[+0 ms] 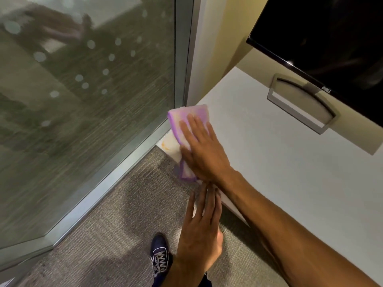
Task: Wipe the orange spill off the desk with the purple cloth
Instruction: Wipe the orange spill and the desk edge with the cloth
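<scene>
At the bench's [279,162] near left corner, beside a glass wall [83,100], the right hand [204,151] presses a folded purple cloth [187,117] flat, fingers [186,131] spread open on top and gripping nothing, the cloth's long axis running along the left edge and one end overhanging the front edge. An orange spill [165,144] shows on the corner just left of the cloth. The left hand [202,224] hovers open and flat below the front edge, above the carpet [124,224], near a dark shoe [159,255].
</scene>
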A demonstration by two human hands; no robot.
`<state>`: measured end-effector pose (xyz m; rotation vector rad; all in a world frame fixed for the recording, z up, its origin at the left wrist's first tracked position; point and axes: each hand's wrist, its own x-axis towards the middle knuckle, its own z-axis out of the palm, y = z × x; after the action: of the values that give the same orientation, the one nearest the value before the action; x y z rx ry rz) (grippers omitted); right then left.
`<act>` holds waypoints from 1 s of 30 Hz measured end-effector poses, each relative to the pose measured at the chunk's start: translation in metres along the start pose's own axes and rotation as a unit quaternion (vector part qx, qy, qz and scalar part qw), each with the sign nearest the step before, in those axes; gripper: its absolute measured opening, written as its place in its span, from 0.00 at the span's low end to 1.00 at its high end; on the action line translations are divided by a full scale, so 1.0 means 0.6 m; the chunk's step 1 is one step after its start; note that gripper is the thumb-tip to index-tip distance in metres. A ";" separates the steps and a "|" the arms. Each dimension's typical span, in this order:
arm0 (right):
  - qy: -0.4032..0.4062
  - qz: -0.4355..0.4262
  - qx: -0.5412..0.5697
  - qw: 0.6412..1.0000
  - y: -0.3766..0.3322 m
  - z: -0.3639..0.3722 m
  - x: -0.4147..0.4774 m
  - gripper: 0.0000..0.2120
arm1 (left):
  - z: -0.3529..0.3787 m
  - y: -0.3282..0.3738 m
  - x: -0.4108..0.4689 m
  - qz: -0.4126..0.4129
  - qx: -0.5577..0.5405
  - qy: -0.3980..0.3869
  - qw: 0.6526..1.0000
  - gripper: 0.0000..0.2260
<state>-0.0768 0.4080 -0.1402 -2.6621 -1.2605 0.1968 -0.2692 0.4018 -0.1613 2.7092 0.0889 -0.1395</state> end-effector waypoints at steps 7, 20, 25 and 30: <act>0.029 0.096 0.021 0.995 0.050 -0.005 0.038 0.33 | -0.014 -0.002 0.001 -0.004 -0.042 -0.019 0.999 0.48; 0.063 0.029 0.088 0.994 -0.059 0.018 0.007 0.30 | -0.006 0.006 0.001 -0.019 -0.017 -0.037 0.999 0.37; 0.012 0.036 0.155 0.987 -0.065 0.016 -0.006 0.33 | -0.011 0.009 0.003 -0.032 0.023 -0.049 0.998 0.34; -0.062 -0.042 0.080 0.994 -0.038 -0.003 -0.030 0.39 | -0.023 0.008 0.005 0.001 0.091 -0.055 0.994 0.35</act>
<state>-0.1046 0.4081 -0.1325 -2.4893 -1.3280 0.4375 -0.2646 0.4034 -0.1473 2.8765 0.0414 -0.3105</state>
